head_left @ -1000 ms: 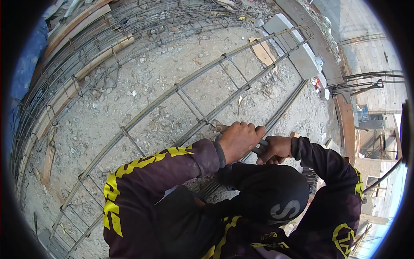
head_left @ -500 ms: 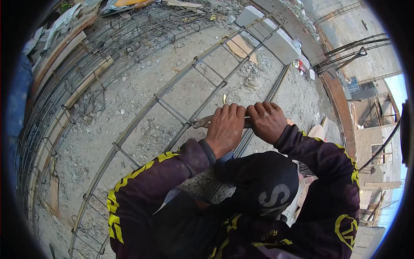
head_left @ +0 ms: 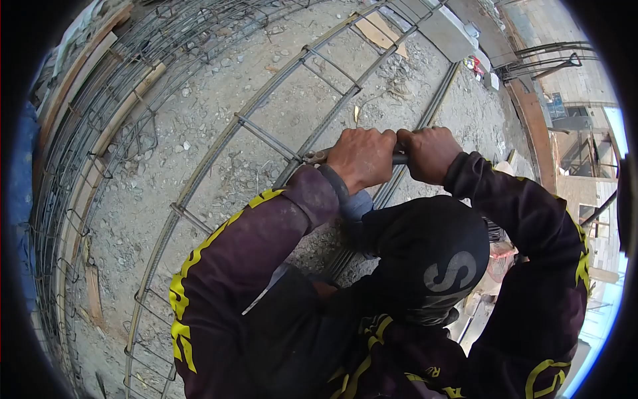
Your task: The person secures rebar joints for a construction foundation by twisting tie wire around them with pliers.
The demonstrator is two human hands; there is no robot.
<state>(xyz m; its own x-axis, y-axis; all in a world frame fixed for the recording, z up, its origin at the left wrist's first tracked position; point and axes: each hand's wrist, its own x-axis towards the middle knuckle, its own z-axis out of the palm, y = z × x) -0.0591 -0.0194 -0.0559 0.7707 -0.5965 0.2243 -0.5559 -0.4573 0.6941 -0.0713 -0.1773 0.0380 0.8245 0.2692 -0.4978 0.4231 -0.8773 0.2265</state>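
Observation:
My left hand (head_left: 362,157) is closed around the pincers (head_left: 317,157), covering most of their length. Their rusty jaw end sticks out on the left, at a joint of the long steel rebar cage (head_left: 266,138), where a crosspiece meets the nearer bar. Whether the jaws grip wire there is too small to tell. My right hand (head_left: 432,154) makes a fist beside the left one, wrapped round the dark handle end. A short piece of handle shows between the two fists.
More rebar cages (head_left: 100,156) are stacked at the left beside wooden boards. Loose bars (head_left: 435,100) run along the gravelly ground behind my hands. Concrete blocks (head_left: 446,36) lie at the top right, near a rusty plank (head_left: 531,126). My dark-clothed knee (head_left: 432,259) rises close below my hands.
The whole view has shifted, the rebar joint now sitting higher. Both hands have rolled over on the pincers, knuckles turned more upward, and stay gripped on them.

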